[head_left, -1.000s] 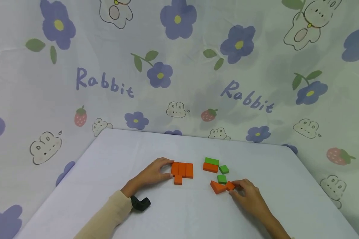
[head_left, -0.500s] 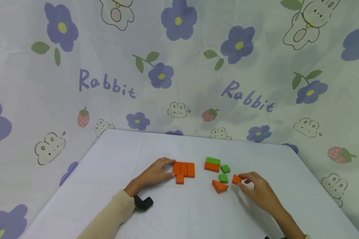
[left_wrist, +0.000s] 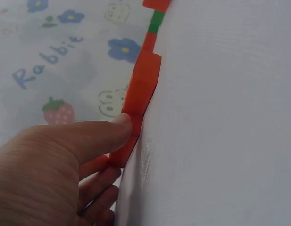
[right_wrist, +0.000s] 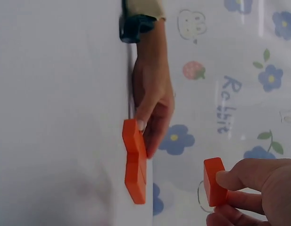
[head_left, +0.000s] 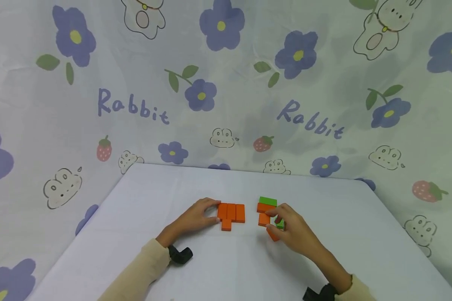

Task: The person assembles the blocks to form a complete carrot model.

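Note:
My left hand (head_left: pixel 196 216) rests at the left side of a row of orange blocks (head_left: pixel 231 212), its thumb and fingers gripping the leftmost block at its near and far ends. A small orange square block (head_left: pixel 226 225) sits against the near side of that row. Between thumb and fingers, my right hand (head_left: pixel 299 230) pinches another orange square block (right_wrist: pixel 213 181), raised off the table in the right wrist view. Below that hand, an orange triangular block (head_left: pixel 272 235) and a small green block (head_left: pixel 281 225) lie partly covered by the fingers.
A long green block (head_left: pixel 268 201) lies against a long orange block (head_left: pixel 264 207) just beyond the right hand. The white table (head_left: pixel 211 263) meets a patterned cloth backdrop (head_left: pixel 226 83) behind. Dark straps (head_left: pixel 180 255) sit on both wrists.
My right hand first drew the small orange square block away from the triangular block to the right, then carried it left above the other blocks. My left hand has stayed in place.

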`<state>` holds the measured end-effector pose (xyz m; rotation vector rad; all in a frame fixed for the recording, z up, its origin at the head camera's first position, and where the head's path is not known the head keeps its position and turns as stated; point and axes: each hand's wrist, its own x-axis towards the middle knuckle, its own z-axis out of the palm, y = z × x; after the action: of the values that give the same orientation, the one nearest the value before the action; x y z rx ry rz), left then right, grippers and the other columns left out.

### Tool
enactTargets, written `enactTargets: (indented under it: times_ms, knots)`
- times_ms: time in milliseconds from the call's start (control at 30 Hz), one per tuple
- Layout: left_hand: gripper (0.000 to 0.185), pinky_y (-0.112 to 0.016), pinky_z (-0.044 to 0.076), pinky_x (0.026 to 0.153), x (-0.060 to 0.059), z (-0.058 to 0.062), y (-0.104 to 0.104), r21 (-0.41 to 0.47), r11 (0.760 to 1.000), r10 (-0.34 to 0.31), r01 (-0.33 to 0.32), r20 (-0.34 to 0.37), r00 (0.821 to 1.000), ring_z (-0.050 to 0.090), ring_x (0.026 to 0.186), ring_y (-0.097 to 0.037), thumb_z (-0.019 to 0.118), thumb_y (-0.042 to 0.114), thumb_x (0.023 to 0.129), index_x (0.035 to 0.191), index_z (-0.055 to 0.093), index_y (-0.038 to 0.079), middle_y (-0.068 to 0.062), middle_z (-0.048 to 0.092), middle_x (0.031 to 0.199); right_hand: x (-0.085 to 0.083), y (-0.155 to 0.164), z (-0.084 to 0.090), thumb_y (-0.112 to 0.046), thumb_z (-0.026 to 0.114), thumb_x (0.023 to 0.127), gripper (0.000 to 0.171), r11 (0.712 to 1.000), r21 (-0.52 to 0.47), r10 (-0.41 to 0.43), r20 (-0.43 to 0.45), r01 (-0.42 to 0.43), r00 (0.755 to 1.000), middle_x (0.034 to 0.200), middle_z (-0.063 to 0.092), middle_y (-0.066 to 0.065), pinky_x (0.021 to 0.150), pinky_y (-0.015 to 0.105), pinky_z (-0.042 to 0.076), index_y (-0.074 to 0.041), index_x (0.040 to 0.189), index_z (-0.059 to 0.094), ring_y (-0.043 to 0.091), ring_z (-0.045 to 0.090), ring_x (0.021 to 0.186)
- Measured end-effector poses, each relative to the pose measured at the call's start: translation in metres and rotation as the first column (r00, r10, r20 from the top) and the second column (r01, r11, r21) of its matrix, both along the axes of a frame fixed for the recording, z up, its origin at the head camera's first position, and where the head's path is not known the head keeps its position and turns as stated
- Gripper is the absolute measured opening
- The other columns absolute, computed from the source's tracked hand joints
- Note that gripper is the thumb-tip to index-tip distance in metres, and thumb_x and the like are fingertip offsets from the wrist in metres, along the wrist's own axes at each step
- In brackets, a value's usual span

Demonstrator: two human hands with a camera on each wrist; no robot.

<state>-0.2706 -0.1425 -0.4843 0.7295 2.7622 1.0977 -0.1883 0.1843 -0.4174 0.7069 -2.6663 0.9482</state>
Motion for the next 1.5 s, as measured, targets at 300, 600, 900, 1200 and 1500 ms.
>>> enactTargets:
  times_ms: [300, 600, 900, 1200, 1500]
  knots:
    - [0.06, -0.054, 0.036, 0.116, -0.002, -0.003, -0.001, 0.004, 1.0, -0.007, 0.007, -0.013, 1.0, 0.044, 0.139, -0.029, 0.073, 0.035, 0.091, 0.144, 0.053, 0.017, -0.005, 0.053, 0.146, -0.02, -0.05, -0.029, -0.008, 0.075, 0.086, 0.024, 0.996, -0.006, 0.085, 0.059, -0.085, 0.995, 0.102, 0.062, 0.006, 0.068, 0.02, 0.055, -0.009, 0.109, 0.068, 0.015, 0.06, 0.085]
    - [0.06, -0.055, 0.036, 0.116, -0.002, -0.002, 0.001, 0.018, 0.999, -0.034, 0.034, -0.022, 0.999, 0.046, 0.138, -0.03, 0.074, 0.034, 0.09, 0.143, 0.054, 0.015, -0.006, 0.054, 0.144, -0.033, -0.06, -0.054, -0.015, 0.075, 0.088, 0.027, 0.998, 0.05, 0.037, 0.021, -0.038, 0.999, 0.106, 0.059, 0.0, 0.082, 0.025, 0.056, -0.012, 0.114, 0.068, 0.014, 0.058, 0.095]
    - [0.059, -0.054, 0.038, 0.115, -0.004, -0.003, -0.001, 0.017, 1.0, -0.025, 0.026, -0.038, 0.999, 0.047, 0.136, -0.029, 0.074, 0.034, 0.09, 0.143, 0.055, 0.015, -0.006, 0.056, 0.143, -0.033, -0.063, -0.058, -0.018, 0.077, 0.087, 0.031, 0.996, 0.083, 0.03, -0.049, -0.026, 0.998, 0.107, 0.06, -0.005, 0.089, 0.029, 0.055, -0.015, 0.116, 0.068, 0.012, 0.054, 0.101]
    - [0.059, -0.055, 0.037, 0.115, 0.0, -0.005, -0.001, 0.019, 1.0, -0.022, 0.022, -0.029, 0.999, 0.046, 0.138, -0.03, 0.074, 0.034, 0.09, 0.143, 0.055, 0.015, -0.006, 0.055, 0.144, -0.027, -0.067, -0.063, -0.017, 0.077, 0.088, 0.033, 0.998, 0.052, 0.025, -0.049, -0.022, 0.999, 0.107, 0.056, -0.002, 0.082, 0.02, 0.055, -0.012, 0.119, 0.067, 0.007, 0.051, 0.091]
    - [0.059, -0.056, 0.037, 0.115, -0.001, -0.004, -0.002, 0.022, 0.999, -0.023, 0.024, -0.034, 0.999, 0.046, 0.138, -0.03, 0.073, 0.035, 0.091, 0.143, 0.054, 0.014, -0.007, 0.055, 0.144, -0.029, -0.067, -0.069, -0.017, 0.078, 0.087, 0.033, 0.998, 0.054, 0.037, -0.082, -0.033, 0.996, 0.107, 0.057, -0.003, 0.083, 0.024, 0.052, -0.014, 0.119, 0.068, 0.007, 0.049, 0.098]
